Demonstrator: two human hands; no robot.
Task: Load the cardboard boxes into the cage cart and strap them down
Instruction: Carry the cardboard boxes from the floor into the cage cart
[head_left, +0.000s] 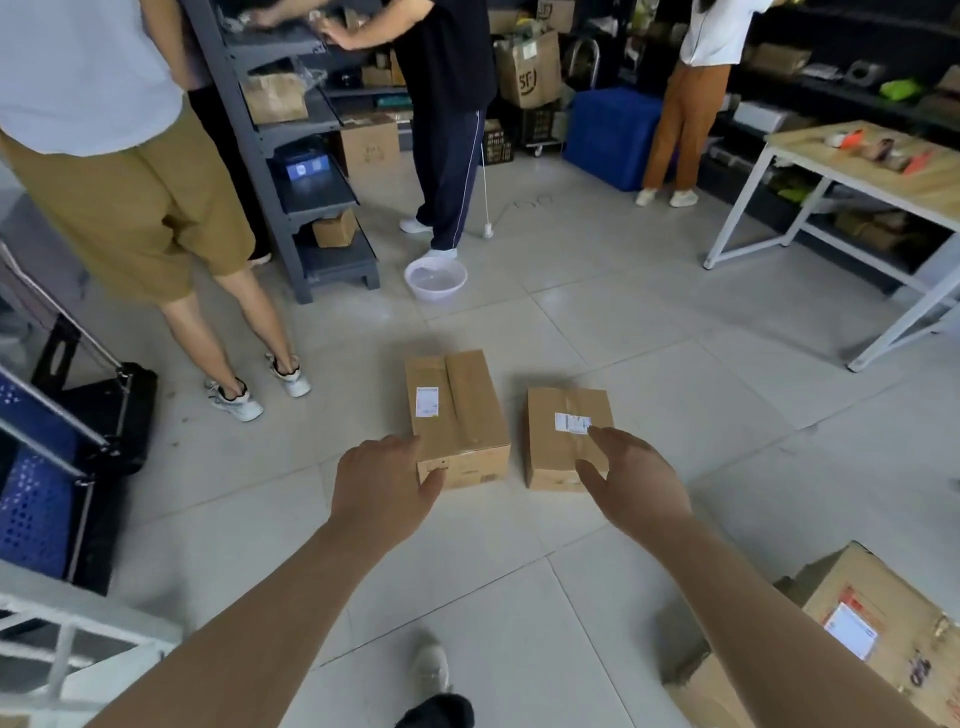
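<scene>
Two taped cardboard boxes, larger box (457, 415) and smaller box (566, 436), sat side by side on floor (519, 582). Left hand (384, 483) and right hand (634, 473) were open, empty. Boxes looked stiff, probably light; best gripped at opposite side walls.

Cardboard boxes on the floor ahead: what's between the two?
Only a bare strip of tiled floor separates the larger box from the smaller box, in the head view.

Your mark is the larger box (457, 415) on the floor (519, 571): the smaller box (566, 441) sits just right of it, the basin (435, 280) behind it, the cage cart (47, 499) well left, the bench (883, 171) behind and right.
</scene>
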